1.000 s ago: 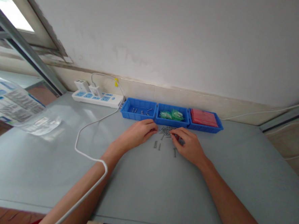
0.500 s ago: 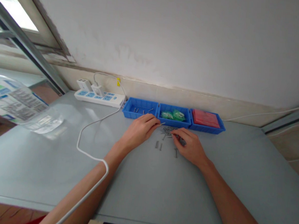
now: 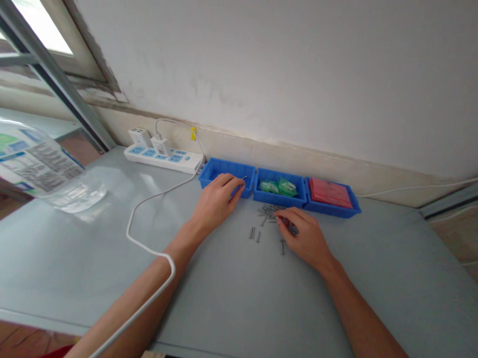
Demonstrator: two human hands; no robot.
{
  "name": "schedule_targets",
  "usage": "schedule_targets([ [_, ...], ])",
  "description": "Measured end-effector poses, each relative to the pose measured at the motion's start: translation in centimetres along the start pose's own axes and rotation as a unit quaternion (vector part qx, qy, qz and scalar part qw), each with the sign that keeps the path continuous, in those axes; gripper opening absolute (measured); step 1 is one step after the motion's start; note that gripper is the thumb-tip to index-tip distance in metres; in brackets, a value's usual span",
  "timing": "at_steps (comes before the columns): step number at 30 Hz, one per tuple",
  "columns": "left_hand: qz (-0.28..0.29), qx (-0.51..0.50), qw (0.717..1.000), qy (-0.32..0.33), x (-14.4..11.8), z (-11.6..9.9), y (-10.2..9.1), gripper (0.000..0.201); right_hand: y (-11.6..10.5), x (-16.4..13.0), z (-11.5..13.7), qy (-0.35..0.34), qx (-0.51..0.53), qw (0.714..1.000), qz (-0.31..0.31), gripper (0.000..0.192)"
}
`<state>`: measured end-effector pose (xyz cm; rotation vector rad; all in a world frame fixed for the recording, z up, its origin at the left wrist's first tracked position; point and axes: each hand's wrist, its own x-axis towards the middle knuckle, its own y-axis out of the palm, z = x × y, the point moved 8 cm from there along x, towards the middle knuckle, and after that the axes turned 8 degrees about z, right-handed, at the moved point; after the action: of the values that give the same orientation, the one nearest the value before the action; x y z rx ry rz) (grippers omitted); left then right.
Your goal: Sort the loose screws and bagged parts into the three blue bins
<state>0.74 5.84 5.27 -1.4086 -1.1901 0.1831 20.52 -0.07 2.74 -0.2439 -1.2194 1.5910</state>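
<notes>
Left hand [image 3: 215,202] over the near wall of the left blue bin [image 3: 223,170], thumb and forefinger pinched on one small screw [image 3: 243,178] held just above the bin's right end. Right hand [image 3: 304,237] flat on the grey table [image 3: 231,303], fingertips closed down on the loose pile of screws [image 3: 269,209] in front of the middle bin [image 3: 278,195]; whether it grips one, cannot tell.

Progress, as judged: the left bin's contents are hidden behind the hand. The pile remains, plus a few strays [image 3: 255,234] nearer the table edge, so most sorting looks undone. Middle bin holds green packets [image 3: 279,186], right bin [image 3: 330,202] red ones [image 3: 328,191]; both untouched.

Writing: a clear bag [image 3: 37,169] at far left carries printed labels, too blurred to read. Power strip [image 3: 163,158] shows no legible brand.
</notes>
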Motion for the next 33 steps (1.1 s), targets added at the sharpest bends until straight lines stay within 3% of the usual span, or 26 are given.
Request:
schedule_targets([
  [5, 0.159, -0.053, 0.982, 0.086, -0.3, -3.2, 1.8, 0.019, -0.6, 0.0, -0.3, 0.002, -0.002, 1.0, -0.009, 0.018],
  [11, 0.287, -0.14, 0.945, 0.071, -1.1, -4.0, 2.7, 0.004, -0.9, -0.1, -0.3, 0.005, -0.007, 1.0, -0.012, 0.017],
  [14, 0.324, -0.171, 0.928, 0.072, -1.4, -4.2, 3.4, 0.02, -0.7, 0.0, -0.1, 0.005, -0.007, 1.0, -0.008, 0.018],
  [19, 0.3, -0.174, 0.936, 0.068, -1.2, -3.7, 4.3, 0.01, -0.5, 0.0, -0.1, 0.005, -0.006, 1.0, -0.009, 0.017],
  [27, 0.226, -0.136, 0.963, 0.061, -0.8, -3.1, 4.5, 0.019, -0.1, -0.1, -0.3, 0.003, -0.012, 1.0, -0.004, 0.017],
  [33, 0.224, -0.158, 0.961, 0.038, -0.9, -3.0, 4.3, 0.017, -0.1, -0.1, -0.4, 0.005, -0.006, 1.0, -0.003, 0.018],
])
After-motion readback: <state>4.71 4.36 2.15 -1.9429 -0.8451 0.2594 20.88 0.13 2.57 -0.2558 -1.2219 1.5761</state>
